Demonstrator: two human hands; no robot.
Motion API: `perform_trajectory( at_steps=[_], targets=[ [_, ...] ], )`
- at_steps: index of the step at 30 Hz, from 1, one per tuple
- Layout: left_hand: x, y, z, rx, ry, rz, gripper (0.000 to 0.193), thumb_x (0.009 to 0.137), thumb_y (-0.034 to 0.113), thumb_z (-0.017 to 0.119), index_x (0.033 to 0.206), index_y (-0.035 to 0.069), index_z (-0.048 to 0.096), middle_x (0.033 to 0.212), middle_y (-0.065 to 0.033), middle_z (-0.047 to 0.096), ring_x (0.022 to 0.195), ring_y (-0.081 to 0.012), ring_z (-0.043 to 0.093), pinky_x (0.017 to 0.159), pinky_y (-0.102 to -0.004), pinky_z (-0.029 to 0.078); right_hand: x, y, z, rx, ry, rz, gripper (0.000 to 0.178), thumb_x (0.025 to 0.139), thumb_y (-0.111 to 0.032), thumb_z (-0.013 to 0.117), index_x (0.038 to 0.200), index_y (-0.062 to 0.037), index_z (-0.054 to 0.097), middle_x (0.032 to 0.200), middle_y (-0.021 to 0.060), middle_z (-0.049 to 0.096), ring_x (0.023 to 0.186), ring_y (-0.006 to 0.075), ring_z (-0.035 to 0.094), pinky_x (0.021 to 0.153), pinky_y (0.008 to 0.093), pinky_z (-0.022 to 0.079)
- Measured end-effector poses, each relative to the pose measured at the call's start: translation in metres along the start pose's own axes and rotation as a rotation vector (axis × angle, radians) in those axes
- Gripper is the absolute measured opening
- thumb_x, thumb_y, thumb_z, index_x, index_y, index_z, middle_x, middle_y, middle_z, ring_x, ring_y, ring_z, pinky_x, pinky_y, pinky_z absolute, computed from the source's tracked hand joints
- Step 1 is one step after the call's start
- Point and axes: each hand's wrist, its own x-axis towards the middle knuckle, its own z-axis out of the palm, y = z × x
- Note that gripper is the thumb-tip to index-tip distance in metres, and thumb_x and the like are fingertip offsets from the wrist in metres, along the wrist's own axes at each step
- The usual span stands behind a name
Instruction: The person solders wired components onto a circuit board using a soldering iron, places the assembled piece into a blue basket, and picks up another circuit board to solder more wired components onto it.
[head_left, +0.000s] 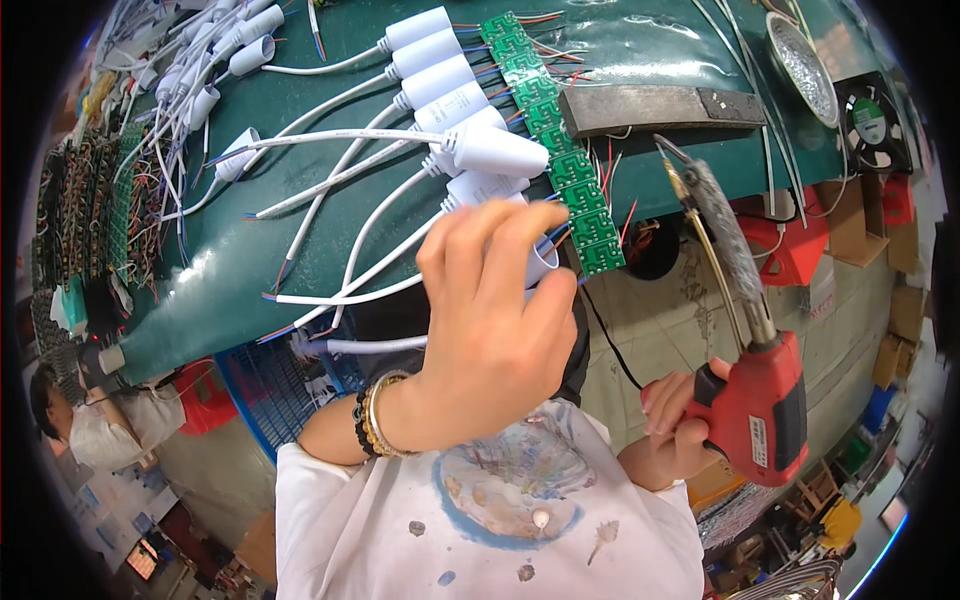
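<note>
My left hand (500,300) is curled over a white tubular lamp holder (541,260) at the table's near edge. The holder's open end shows between thumb and fingers; its body is hidden under the hand. My right hand (680,410) grips a red soldering gun (765,415), its long tip pointing up toward the boards. A strip of green circuit boards (560,150) runs beside the lamp holders, with red and blue wires at its edges. More white lamp holders (440,75) lie in a row left of the strip, their white cables trailing left.
A grey metal bar (660,110) lies against the strip's right side. At the far right are a round metal dish (800,70) and a black fan (872,125). Piled cables and holders (200,60) and stacked boards (90,210) fill the left. Another person (110,420) sits at lower left.
</note>
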Motion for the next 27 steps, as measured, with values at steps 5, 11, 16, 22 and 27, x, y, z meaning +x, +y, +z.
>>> perform_trajectory(
  at_steps=[5, 11, 16, 22, 27],
  targets=[
    [0.013, -0.007, 0.000, -0.070, -0.115, -0.026, 0.016, 0.069, 0.000, 0.070, 0.082, 0.003, 0.062, 0.123, -0.0157, 0.058, 0.117, -0.0378, 0.049, 0.095, -0.0479, 0.035, 0.011, -0.045, -0.011, -0.090, -0.585, -0.073, 0.046, 0.089, -0.043, 0.074, 0.078, -0.0039, 0.051, 0.065, 0.0048, 0.056, 0.059, 0.0181, 0.055, 0.060, 0.0298, 0.046],
    [0.020, -0.011, -0.007, -0.096, -0.168, -0.029, 0.012, 0.072, 0.001, 0.068, 0.083, 0.003, 0.063, 0.122, -0.0137, 0.058, 0.115, -0.0358, 0.050, 0.093, -0.0460, 0.036, 0.007, -0.053, -0.017, -0.081, -0.679, -0.179, 0.041, 0.087, -0.038, 0.074, 0.074, -0.0035, 0.054, 0.068, 0.0059, 0.059, 0.063, 0.0182, 0.058, 0.061, 0.0299, 0.047],
    [0.023, -0.012, -0.009, -0.069, -0.218, -0.022, 0.009, 0.073, 0.003, 0.066, 0.082, 0.003, 0.063, 0.121, -0.0129, 0.057, 0.115, -0.0346, 0.048, 0.091, -0.0456, 0.035, 0.008, -0.050, -0.033, -0.063, -0.777, -0.106, 0.035, 0.086, -0.030, 0.073, 0.073, -0.0027, 0.055, 0.067, 0.0060, 0.059, 0.060, 0.0181, 0.058, 0.058, 0.0299, 0.046],
    [0.027, -0.013, -0.008, -0.060, -0.217, -0.015, 0.006, 0.073, 0.003, 0.066, 0.079, 0.002, 0.064, 0.120, -0.0128, 0.056, 0.114, -0.0339, 0.046, 0.089, -0.0447, 0.036, 0.014, -0.042, -0.050, -0.056, -0.884, -0.036, 0.028, 0.084, -0.022, 0.072, 0.072, -0.0018, 0.056, 0.065, 0.0062, 0.058, 0.057, 0.0181, 0.057, 0.053, 0.0300, 0.045],
    [0.027, -0.012, -0.007, -0.060, -0.212, -0.024, 0.005, 0.073, 0.002, 0.065, 0.078, 0.002, 0.064, 0.119, -0.0126, 0.056, 0.114, -0.0336, 0.046, 0.089, -0.0445, 0.035, 0.022, -0.040, -0.053, -0.065, -0.971, 0.012, 0.023, 0.083, -0.014, 0.072, 0.071, -0.0011, 0.056, 0.064, 0.0063, 0.057, 0.055, 0.0181, 0.056, 0.050, 0.0300, 0.043]
  ],
)
